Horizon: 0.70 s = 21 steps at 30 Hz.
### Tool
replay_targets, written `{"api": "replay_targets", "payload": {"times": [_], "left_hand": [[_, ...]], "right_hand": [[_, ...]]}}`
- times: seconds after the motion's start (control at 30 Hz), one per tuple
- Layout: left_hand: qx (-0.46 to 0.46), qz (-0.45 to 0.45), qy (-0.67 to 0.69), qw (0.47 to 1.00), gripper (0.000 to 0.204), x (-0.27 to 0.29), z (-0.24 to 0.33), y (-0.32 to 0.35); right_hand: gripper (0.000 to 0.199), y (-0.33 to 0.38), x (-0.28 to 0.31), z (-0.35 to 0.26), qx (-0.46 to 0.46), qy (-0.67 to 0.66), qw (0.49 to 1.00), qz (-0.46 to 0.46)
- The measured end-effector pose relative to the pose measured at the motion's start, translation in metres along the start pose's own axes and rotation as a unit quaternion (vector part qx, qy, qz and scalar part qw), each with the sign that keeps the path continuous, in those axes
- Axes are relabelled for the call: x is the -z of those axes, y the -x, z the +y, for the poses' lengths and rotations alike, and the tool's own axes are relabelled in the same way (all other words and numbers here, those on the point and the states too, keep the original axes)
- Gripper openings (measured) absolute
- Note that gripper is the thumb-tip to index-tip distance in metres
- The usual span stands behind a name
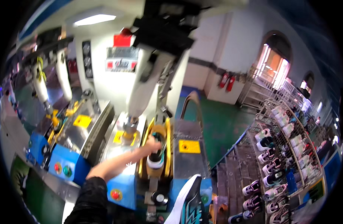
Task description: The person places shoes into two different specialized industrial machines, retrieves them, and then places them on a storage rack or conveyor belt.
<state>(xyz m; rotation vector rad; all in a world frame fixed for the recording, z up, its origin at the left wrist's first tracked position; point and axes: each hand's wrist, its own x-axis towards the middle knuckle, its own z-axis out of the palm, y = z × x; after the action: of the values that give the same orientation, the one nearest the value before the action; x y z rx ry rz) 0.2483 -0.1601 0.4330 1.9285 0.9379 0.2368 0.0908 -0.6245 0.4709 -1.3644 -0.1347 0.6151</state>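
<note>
My left arm, in a black sleeve, reaches forward from the lower left. My left hand point(153, 144) is closed on the upper part of a dark shoe with a white sole point(156, 163). That shoe lies between the yellow side pads point(167, 149) of a press machine. Close to me, at the lower edge, a second shoe point(187, 203), black and teal with a thick white sole, stands tilted with its toe up. Whatever supports it is out of sight, and my right hand does not show.
A white press arm point(143, 86) hangs over the station. Blue panels carry a red button point(116, 194) and a green button point(205, 198). A similar machine point(72, 149) stands to the left. At right are a slatted conveyor point(235, 175) and a wire rack point(305, 149) with several shoes.
</note>
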Motion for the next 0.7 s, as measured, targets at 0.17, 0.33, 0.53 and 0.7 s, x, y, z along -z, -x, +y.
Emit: {"api": "replay_targets", "payload": {"times": [0.17, 0.33, 0.53, 0.7], "left_hand": [[0.067, -0.138, 0.169, 0.974, 0.062, 0.104, 0.019, 0.187], [-0.002, -0.053, 0.443, 0.895, 0.084, 0.151, -0.075, 0.365], [0.183, 0.159, 0.590, 0.770, 0.065, 0.150, -0.159, 0.502], [0.343, 0.273, 0.612, 0.658, 0.049, 0.143, -0.180, 0.566]], "right_hand": [[0.061, -0.043, -0.043, -0.036, -0.057, 0.078, 0.995, 0.027], [0.027, -0.223, -0.115, -0.069, -0.237, -0.060, 0.954, -0.175], [0.046, -0.370, -0.208, -0.038, 0.096, 0.537, 0.838, -0.003], [0.050, -0.361, -0.210, -0.037, 0.126, 0.535, 0.831, -0.091]]}}
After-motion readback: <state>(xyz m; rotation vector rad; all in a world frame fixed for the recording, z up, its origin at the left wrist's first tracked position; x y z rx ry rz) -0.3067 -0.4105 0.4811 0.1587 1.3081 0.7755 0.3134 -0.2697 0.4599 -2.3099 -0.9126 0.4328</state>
